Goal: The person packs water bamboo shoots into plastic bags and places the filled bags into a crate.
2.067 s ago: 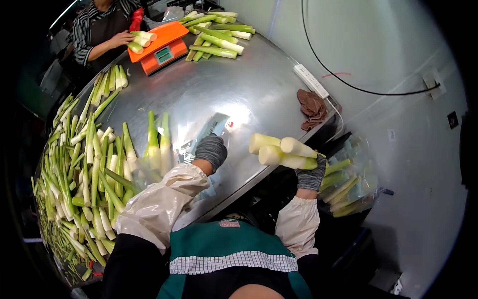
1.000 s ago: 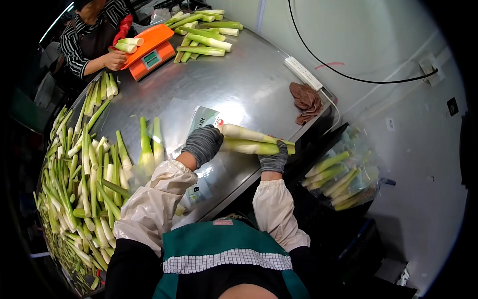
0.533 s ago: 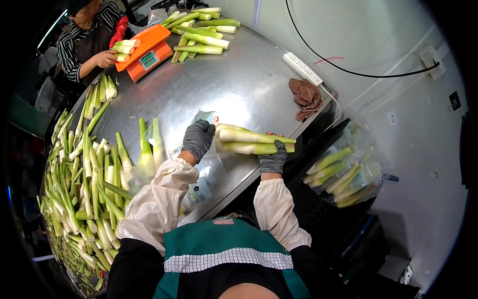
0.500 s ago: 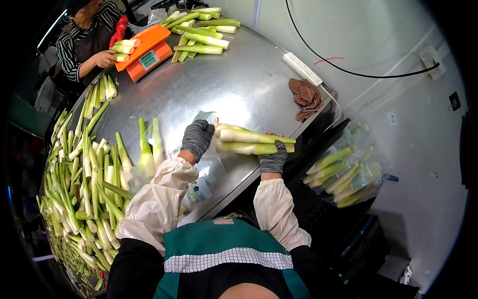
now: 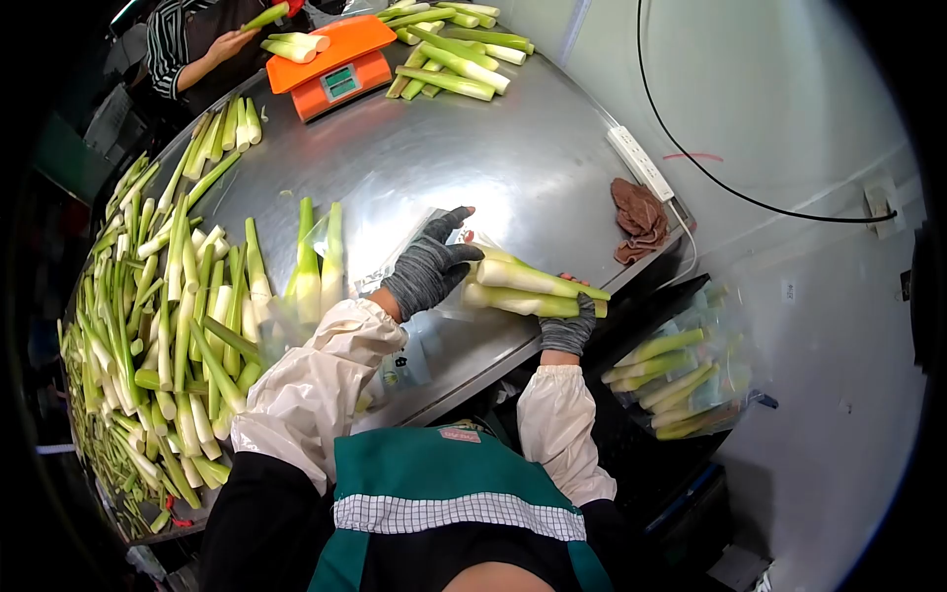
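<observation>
My right hand point(image 5: 569, 324), in a grey striped glove, grips a bundle of peeled green-white stalks point(image 5: 528, 288) by the green ends, over the table's front edge. The white ends point left, at a clear printed bag point(image 5: 449, 242). My left hand point(image 5: 432, 264), gloved alike, is at that bag's opening with its fingers spread, beside the white ends. It is hard to tell whether the stalk tips lie inside the bag. Under my left forearm more printed bags point(image 5: 409, 360) lie on the metal table point(image 5: 395, 158).
A large pile of stalks point(image 5: 178, 326) covers the left side. An orange scale point(image 5: 340, 74) holds stalks, with a co-worker's hand point(image 5: 232, 44) beside it. More stalks point(image 5: 459, 69) lie behind. A brown cloth point(image 5: 639, 219) and power strip point(image 5: 639, 163) sit right; bagged stalks point(image 5: 676, 375) stand below.
My left hand's fingers have spread from a closed grip at the bag. The stalks in my right hand came from the right to the bag earlier. The co-worker's hand has lifted a stalk off the scale.
</observation>
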{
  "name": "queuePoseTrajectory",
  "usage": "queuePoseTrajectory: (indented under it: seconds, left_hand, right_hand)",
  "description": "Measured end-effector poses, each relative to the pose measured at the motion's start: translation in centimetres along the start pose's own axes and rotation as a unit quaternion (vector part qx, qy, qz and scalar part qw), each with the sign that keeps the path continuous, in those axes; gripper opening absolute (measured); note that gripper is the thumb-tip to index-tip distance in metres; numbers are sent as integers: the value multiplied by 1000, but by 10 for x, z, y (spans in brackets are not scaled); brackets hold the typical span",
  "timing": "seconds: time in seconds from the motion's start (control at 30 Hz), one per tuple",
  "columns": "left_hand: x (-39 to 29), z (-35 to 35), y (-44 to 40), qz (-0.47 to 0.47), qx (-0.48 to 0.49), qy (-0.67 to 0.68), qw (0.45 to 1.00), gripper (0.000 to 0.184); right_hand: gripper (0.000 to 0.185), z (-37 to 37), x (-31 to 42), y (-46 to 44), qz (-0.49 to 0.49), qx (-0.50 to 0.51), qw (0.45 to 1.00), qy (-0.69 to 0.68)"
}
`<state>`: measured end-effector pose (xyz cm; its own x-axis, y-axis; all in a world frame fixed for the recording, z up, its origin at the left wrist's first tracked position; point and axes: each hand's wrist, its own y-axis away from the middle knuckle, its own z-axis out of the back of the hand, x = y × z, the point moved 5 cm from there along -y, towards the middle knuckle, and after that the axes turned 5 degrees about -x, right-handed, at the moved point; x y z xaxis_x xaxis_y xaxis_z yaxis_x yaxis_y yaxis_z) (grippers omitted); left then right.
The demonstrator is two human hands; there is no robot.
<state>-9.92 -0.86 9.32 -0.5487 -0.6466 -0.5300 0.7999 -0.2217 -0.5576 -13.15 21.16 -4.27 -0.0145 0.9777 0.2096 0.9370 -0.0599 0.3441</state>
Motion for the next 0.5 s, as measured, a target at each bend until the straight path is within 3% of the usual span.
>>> queuePoseTrajectory:
  seconds: [0.1,0.5]
  left_hand:
    - [8,-3,3,9,42,25,999,23]
    - [6,-12,2,55,61,6,997,9]
  right_hand:
    - [16,2,1,-1,3,-5,1000,1]
    - [22,5,1,-2,-4,6,1000,9]
